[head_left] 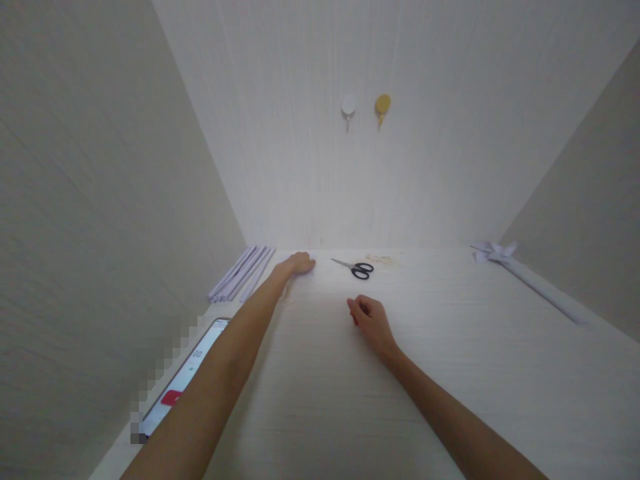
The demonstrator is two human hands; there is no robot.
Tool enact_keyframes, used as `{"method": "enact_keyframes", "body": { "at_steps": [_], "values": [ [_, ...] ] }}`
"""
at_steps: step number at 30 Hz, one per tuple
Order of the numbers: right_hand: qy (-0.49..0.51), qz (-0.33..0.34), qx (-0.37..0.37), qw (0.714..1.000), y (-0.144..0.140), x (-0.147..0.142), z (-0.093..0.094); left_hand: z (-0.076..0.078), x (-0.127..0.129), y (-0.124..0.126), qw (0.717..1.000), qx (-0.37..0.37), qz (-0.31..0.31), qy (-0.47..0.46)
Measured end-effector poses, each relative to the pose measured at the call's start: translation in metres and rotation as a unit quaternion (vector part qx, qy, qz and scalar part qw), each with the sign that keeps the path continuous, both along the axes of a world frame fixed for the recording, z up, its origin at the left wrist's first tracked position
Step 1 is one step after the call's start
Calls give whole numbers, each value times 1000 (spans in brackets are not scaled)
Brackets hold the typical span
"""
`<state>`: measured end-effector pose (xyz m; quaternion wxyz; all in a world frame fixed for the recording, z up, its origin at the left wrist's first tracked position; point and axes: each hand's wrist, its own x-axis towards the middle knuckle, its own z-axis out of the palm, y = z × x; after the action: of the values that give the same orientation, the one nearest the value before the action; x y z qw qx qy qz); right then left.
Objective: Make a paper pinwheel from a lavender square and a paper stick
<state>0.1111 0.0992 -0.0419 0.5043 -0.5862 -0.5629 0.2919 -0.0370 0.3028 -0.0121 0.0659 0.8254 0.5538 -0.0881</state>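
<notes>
My left hand (pixel 301 263) is at the back of the white surface, between the bundle of pale lilac paper rolls (pixel 240 275) and the scissors. Its fingers are curled downward, and what they may hold is hidden. Black-handled scissors (pixel 357 268) lie just right of it, blades pointing left. In front of the scissors, my right hand (pixel 369 319) is closed in a loose fist, thumb against the fingers, with nothing visible in it.
A phone (pixel 193 367) with a timer lies at the left, partly behind my left forearm. A long paper roll with a bow-like end (pixel 535 287) lies along the right edge. White (pixel 349 105) and yellow hooks (pixel 383 104) are on the back wall. Light brown scraps (pixel 381 259) lie near the scissors.
</notes>
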Motion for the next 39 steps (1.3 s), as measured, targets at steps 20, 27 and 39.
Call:
{"method": "enact_keyframes", "body": {
  "at_steps": [20, 27, 39],
  "values": [
    [-12, -1, 5, 1000, 2, 1, -2, 8, -11, -3, 998, -11, -57, -21],
    [-13, -4, 7, 1000, 1, 1, 0, 7, -15, -1, 997, -11, -65, -33],
    [-15, -1, 8, 1000, 0, 1, 1, 9, -16, -3, 996, -6, -72, -44]
  ]
}}
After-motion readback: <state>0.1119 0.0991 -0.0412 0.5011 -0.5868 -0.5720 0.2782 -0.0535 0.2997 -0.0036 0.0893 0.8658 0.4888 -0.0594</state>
